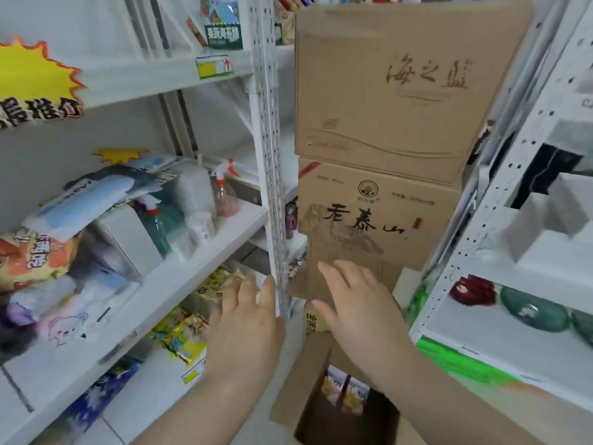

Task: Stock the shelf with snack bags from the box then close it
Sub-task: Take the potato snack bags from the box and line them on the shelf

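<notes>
Your left hand (247, 319) is raised with its fingers straight and slightly spread, gripping nothing, its fingertips just beside the perforated upright (272, 194) of the shelf (160, 284). Your right hand (353, 303) is likewise relaxed and empty, palm down, held in front of the lowest of the stacked cartons (378, 213); you cannot tell whether it touches the cardboard. Below both wrists the box (301, 380) sits on the floor with its flaps up, and a few snack bags (341, 391) stand inside it, dark with pale yellow print. More yellow bags (183, 335) lie on the shelf's lower tier, left of your left hand. On the tier above them stand a spray bottle (224, 194) and white packs. A yellow packet (312, 319) shows between your hands, just beside your right thumb.
</notes>
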